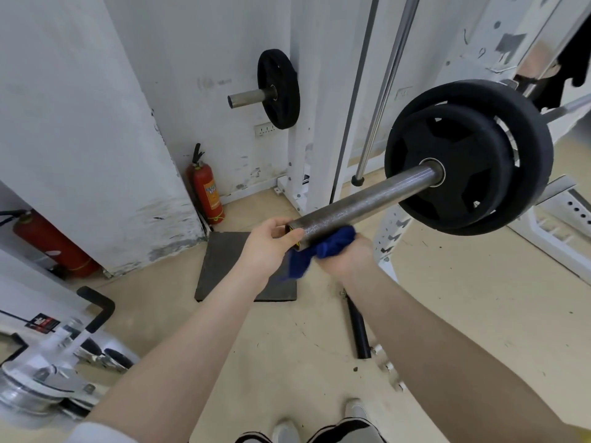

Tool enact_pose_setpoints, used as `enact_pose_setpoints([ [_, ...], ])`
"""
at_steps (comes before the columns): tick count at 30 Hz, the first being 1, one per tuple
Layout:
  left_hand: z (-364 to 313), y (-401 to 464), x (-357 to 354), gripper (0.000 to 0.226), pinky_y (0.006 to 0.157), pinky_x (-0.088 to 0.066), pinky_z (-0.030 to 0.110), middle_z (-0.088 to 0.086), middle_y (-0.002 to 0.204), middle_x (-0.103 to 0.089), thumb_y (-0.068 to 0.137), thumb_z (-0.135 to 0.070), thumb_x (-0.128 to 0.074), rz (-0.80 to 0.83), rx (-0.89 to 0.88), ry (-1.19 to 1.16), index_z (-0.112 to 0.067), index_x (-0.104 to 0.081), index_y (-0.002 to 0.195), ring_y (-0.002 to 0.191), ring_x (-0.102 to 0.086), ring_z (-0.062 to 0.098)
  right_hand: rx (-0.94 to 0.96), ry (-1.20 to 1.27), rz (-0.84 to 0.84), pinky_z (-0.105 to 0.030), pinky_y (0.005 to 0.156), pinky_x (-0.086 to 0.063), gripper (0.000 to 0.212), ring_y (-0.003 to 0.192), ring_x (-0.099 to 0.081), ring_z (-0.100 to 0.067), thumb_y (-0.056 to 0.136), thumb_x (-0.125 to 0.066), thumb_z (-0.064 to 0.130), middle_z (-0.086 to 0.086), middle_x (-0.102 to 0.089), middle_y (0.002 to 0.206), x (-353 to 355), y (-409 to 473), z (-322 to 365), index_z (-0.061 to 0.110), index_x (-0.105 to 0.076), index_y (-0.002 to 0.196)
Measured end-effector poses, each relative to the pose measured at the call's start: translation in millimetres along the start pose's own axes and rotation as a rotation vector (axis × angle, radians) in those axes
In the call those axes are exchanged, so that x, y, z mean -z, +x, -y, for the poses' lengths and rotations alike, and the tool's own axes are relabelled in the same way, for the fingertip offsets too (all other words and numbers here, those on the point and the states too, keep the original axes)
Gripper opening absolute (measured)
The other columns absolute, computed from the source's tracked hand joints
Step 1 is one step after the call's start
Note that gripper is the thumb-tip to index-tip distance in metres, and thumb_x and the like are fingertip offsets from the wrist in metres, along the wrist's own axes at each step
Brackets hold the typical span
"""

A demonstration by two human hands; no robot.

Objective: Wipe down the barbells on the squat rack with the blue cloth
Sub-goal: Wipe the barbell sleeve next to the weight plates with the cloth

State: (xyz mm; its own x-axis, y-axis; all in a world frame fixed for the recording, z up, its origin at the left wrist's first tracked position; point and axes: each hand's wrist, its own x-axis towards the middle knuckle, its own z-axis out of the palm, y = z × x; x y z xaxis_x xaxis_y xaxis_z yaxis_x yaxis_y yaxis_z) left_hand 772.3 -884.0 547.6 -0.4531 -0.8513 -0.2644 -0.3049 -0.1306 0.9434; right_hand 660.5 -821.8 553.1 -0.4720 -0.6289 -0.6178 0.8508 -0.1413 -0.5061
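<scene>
Gripping the steel barbell sleeve (361,199) at centre frame, left hand (267,247) pinches its end; right hand (347,255) clutches crumpled blue cloth (323,247) beneath; no legible writing.

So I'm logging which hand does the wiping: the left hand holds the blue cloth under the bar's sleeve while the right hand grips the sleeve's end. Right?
Not quite: the hands are swapped. In the head view, the right hand holds the blue cloth under the bar's sleeve, and the left hand grips the sleeve's end.

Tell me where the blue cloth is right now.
In the head view, the cloth is bunched in the right hand under the bar's near end, beside the left hand.
</scene>
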Motion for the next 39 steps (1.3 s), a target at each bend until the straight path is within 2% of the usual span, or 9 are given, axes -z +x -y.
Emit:
enact_pose_setpoints([
  [3,-0.1,-0.4,-2.4,0.02,0.079,-0.045,0.027,-0.004,0.11,-0.063,0.088,-0.026,-0.061,0.012,0.001,0.017,-0.03,-0.053,0.106,0.095,-0.058,0.014,0.081,0.081,0.004,-0.019,0.033,-0.037,0.022,0.034,-0.047,-0.015,0.1,-0.037,0.016,-0.009,-0.035,0.058,5.0,2.0,9.8,0.016,-0.041,0.078],
  [6,-1.2,-0.4,-3.0,0.02,0.082,-0.047,0.03,-0.003,0.112,-0.062,0.088,-0.026,-0.061,-0.003,0.009,0.024,-0.027,-0.055,0.107,0.099,-0.058,0.016,-0.055,0.247,0.122,-0.037,0.071,-0.053,0.031,0.083,-0.065,-0.026,0.097,-0.04,0.034,-0.015,-0.067,0.091,5.7,2.1,-9.5,0.011,-0.06,0.099],
  [10,-4.2,-3.6,-2.1,0.028,0.071,-0.047,0.025,-0.003,0.115,-0.063,0.089,-0.026,-0.06,0.008,0.01,0.036,-0.024,-0.054,0.116,0.098,-0.06,0.016,-0.108,0.222,0.128,-0.048,0.103,-0.039,0.03,0.115,-0.055,-0.032,0.096,-0.036,0.023,-0.017,-0.059,0.12,8.3,1.9,-13.0,0.009,-0.053,0.117],
  [15,-8.0,-3.0,-2.4,0.035,0.094,-0.048,0.039,-0.003,0.116,-0.062,0.09,-0.027,-0.058,0.006,0.011,0.144,-0.026,-0.052,0.123,0.103,-0.06,0.02,0.075,0.166,-0.115,-0.033,0.095,-0.045,0.011,0.093,-0.057,-0.016,0.096,-0.045,0.015,0.0,-0.058,0.101,17.3,26.6,37.7,0.016,-0.052,0.104],
  [20,-7.8,-3.7,-4.9,0.035,0.077,-0.053,0.031,-0.003,0.111,-0.063,0.09,-0.022,-0.058,-0.005,0.042,0.083,-0.024,-0.052,0.125,0.094,-0.066,0.021,0.185,-0.023,-0.212,-0.022,0.057,-0.045,0.026,0.058,-0.045,-0.011,0.094,-0.039,0.005,0.002,-0.044,0.075,12.3,32.5,38.3,0.025,-0.043,0.11],
  [26,-10.3,-4.6,-10.0,0.039,0.083,-0.039,0.025,-0.005,0.122,-0.06,0.088,-0.027,-0.059,-0.128,0.014,0.206,-0.024,-0.053,0.126,0.105,-0.054,0.012,0.486,-0.527,-0.183,-0.047,0.104,-0.039,0.051,0.114,-0.048,-0.023,0.096,-0.045,0.022,0.002,-0.044,0.133,25.1,41.0,24.1,0.036,-0.024,0.14],
  [29,-13.7,-5.1,-14.7,0.04,0.072,-0.038,0.017,-0.002,0.126,-0.057,0.088,-0.028,-0.056,-0.174,-0.035,0.368,-0.023,-0.053,0.127,0.1,-0.053,0.012,0.645,-0.694,-0.24,-0.045,0.106,-0.036,0.048,0.113,-0.047,-0.021,0.095,-0.045,0.022,-0.002,-0.039,0.136,28.4,54.7,54.7,0.033,-0.029,0.139],
  [33,-22.8,-6.9,-30.1,0.05,0.098,-0.041,0.037,0.002,0.133,-0.052,0.086,-0.033,-0.056,-0.266,-0.203,0.569,-0.026,-0.045,0.134,0.123,-0.045,0.024,0.761,-0.796,-0.237,-0.03,0.102,-0.034,0.044,0.109,-0.04,-0.016,0.093,-0.051,0.016,-0.008,-0.03,0.14,30.0,52.3,62.7,0.022,-0.041,0.135],
  [39,-48.1,1.4,-67.7,0.059,0.103,-0.027,0.045,0.0,0.137,-0.045,0.087,-0.049,-0.05,-0.193,-0.302,0.976,-0.035,-0.03,0.141,0.126,-0.037,0.027,0.975,-1.068,0.009,-0.03,0.104,-0.036,0.038,0.114,-0.045,-0.017,0.091,-0.054,0.017,-0.005,-0.036,0.132,37.2,58.5,68.4,0.022,-0.055,0.129],
])
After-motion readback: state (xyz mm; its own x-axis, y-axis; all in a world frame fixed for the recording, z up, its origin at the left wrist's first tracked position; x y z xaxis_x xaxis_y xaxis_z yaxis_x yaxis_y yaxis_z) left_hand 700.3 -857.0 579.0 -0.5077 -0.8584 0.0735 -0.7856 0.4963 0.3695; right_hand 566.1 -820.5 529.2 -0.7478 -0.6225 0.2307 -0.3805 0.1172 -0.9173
